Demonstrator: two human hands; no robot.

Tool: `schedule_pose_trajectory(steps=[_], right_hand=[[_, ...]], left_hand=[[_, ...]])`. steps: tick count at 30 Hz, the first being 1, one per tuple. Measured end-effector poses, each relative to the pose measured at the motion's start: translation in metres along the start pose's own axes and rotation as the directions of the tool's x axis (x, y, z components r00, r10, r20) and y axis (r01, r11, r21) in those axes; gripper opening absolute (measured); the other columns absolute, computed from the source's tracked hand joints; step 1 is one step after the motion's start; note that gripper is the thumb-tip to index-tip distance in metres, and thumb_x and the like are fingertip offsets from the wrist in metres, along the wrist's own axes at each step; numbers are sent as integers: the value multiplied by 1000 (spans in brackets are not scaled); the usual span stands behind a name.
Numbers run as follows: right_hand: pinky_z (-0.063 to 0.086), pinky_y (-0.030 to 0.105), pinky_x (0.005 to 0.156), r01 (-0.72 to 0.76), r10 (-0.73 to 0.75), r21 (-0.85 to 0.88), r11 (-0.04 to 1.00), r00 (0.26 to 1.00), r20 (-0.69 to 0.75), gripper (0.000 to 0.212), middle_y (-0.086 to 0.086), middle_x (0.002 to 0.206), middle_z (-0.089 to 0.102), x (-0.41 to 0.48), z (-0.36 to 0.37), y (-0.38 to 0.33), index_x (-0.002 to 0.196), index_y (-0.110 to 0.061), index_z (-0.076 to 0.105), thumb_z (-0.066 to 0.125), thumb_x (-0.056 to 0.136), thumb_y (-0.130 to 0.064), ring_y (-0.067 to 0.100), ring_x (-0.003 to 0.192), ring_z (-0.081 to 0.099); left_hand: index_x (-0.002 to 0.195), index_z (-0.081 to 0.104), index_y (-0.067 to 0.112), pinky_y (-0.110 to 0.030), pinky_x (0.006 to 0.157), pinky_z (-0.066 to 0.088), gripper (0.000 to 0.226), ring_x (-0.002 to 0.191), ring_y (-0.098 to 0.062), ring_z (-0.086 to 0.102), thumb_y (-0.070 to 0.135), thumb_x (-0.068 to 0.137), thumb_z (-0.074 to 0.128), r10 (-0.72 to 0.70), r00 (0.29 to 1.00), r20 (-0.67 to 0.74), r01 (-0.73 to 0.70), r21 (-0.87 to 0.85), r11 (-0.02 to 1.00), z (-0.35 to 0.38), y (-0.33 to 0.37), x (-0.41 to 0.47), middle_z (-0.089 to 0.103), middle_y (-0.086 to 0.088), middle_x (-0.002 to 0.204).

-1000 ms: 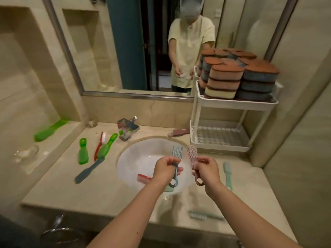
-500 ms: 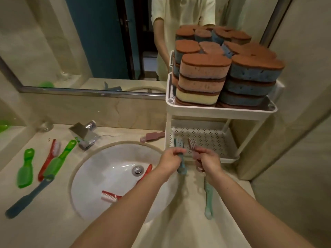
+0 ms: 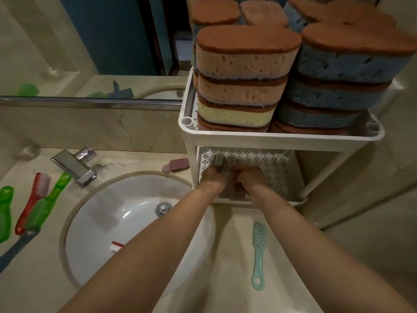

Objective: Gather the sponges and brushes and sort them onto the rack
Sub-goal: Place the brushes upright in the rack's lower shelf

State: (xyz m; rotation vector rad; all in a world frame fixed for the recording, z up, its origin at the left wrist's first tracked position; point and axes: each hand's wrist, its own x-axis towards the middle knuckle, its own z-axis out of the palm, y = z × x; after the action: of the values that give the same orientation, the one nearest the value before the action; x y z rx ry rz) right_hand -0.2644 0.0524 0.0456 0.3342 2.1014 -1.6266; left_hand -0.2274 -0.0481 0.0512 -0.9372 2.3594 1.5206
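A white two-tier rack (image 3: 282, 138) stands right of the sink. Its top shelf is packed with stacked sponges (image 3: 243, 71), orange, yellow and blue. Both my hands are inside the perforated lower shelf (image 3: 275, 170). My left hand (image 3: 212, 177) grips a grey-blue brush (image 3: 218, 160), bristle head pointing away. My right hand (image 3: 249, 178) grips a pink brush (image 3: 231, 161) beside it. Whether the brushes touch the shelf floor I cannot tell.
On the counter lie a mint brush (image 3: 258, 249) at the right, a mauve brush (image 3: 176, 166) behind the sink, and green, red and dark blue brushes (image 3: 38, 199) at the left. A red brush (image 3: 116, 246) lies in the basin (image 3: 126, 213). The faucet (image 3: 74, 166) stands behind it.
Both hands moved forward from above the sink into the rack's lower shelf, carrying the two brushes. The view has closed in on the rack.
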Motion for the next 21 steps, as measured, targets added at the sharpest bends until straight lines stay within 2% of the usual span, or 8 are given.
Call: schedule_pose_trajectory(steps=[4, 7, 10, 12, 15, 16, 18, 21], right_hand=[[52, 29, 64, 10, -8, -114, 993, 1000, 21, 28, 15, 100, 71, 14, 3, 10, 97, -7, 74, 53, 85, 5, 27, 85, 65], [47, 16, 62, 93, -103, -170, 981, 993, -50, 23, 6, 94, 70, 14, 6, 9, 84, -14, 73, 54, 86, -1, 20, 82, 62], [52, 23, 80, 149, -155, -140, 979, 987, -38, 31, 4, 99, 72, 13, 8, 8, 93, -14, 76, 49, 85, -1, 19, 90, 64], [56, 26, 77, 97, -96, -29, 995, 995, 14, 33, 2, 87, 74, 13, 10, 9, 83, -21, 74, 47, 87, -2, 18, 85, 69], [47, 12, 47, 34, -42, 121, 992, 997, 62, 31, -8, 56, 68, 12, 14, 9, 76, -18, 68, 47, 96, -7, 3, 53, 66], [44, 11, 43, 22, -31, 125, 992, 997, 76, 30, -7, 52, 66, 13, 16, 8, 76, -16, 66, 47, 98, -12, 4, 50, 64], [45, 14, 46, 24, -36, 101, 995, 993, 113, 31, -1, 56, 63, 14, 19, 7, 74, -14, 63, 45, 100, -18, 11, 57, 63], [45, 15, 50, 40, -51, 62, 997, 981, 185, 29, 3, 68, 64, 15, 22, 3, 80, -14, 63, 43, 101, -20, 12, 65, 62]], left_hand=[[136, 49, 10, -38, 105, 42, 40, 127, -30, 47, 21, 98, 43, 68, 998, -5, -67, 133, 989, 0, -5, 2, 47, -12, 141], [129, 51, 6, -24, 93, 44, 32, 119, -28, 54, 11, 100, 38, 252, 967, 42, -254, 53, 966, 3, -8, -5, 56, -13, 128], [135, 44, 7, -29, 95, 46, 35, 113, -27, 57, 6, 100, 36, 295, 941, 168, -307, 48, 951, 4, -11, -5, 59, -15, 123], [138, 38, 7, -36, 97, 47, 40, 113, -30, 57, 2, 98, 38, 253, 942, 219, -278, 91, 956, 6, -14, -2, 59, -18, 122], [137, 38, 8, -40, 99, 47, 55, 119, -31, 53, -9, 85, 43, 187, 960, 208, -205, 70, 976, 8, -15, -2, 57, -17, 125], [137, 39, 10, -37, 102, 45, 57, 123, -30, 50, -8, 83, 43, 171, 968, 185, -185, 57, 981, 9, -16, -2, 54, -14, 129], [141, 36, 13, -29, 104, 36, 60, 132, -28, 41, -2, 83, 45, 136, 982, 133, -147, 77, 986, 8, -16, -1, 46, -11, 138], [141, 33, 15, -31, 101, 35, 58, 136, -29, 33, 3, 85, 46, 87, 993, 85, -95, 95, 991, 5, -18, 0, 40, -11, 141]])
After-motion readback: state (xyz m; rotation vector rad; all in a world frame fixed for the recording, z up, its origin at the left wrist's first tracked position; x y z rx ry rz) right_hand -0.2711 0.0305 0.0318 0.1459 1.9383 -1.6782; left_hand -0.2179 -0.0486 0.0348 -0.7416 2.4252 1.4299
